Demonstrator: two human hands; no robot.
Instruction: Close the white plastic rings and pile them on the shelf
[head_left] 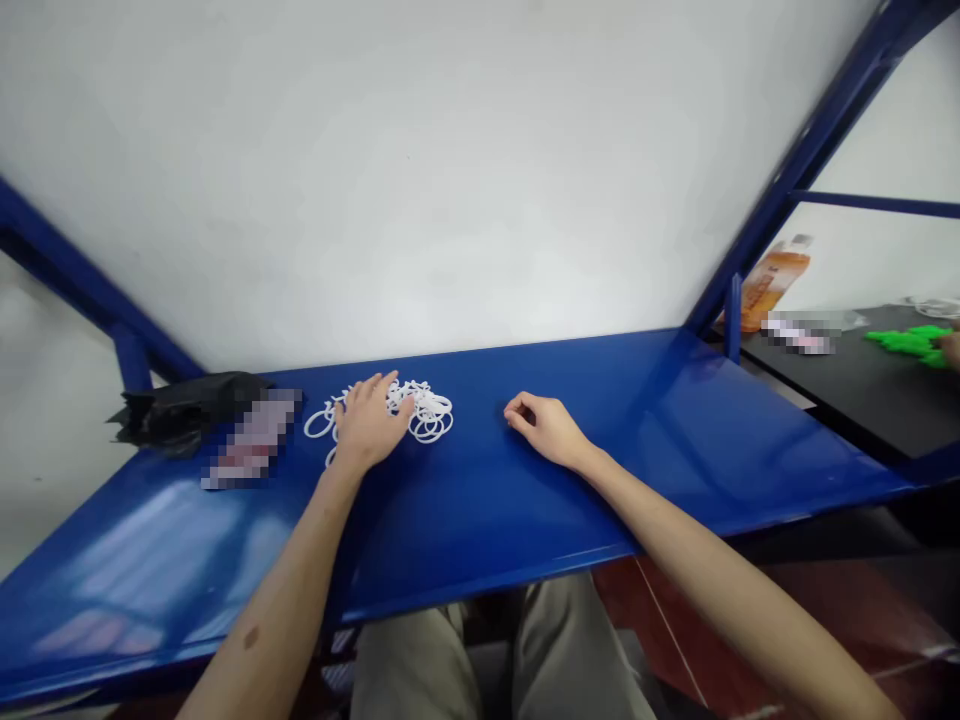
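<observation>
My left hand lies flat on a pile of thin white rings spread on the blue table, fingers stretched out over them. My right hand rests on the bare table to the right of the pile, fingers curled under loosely; whether anything is inside them is hidden.
A crumpled black bag and a blurred flat item lie at the table's left. To the right, beyond a blue post, stand an orange bottle and green parts on a black surface, with another person's hand at the edge.
</observation>
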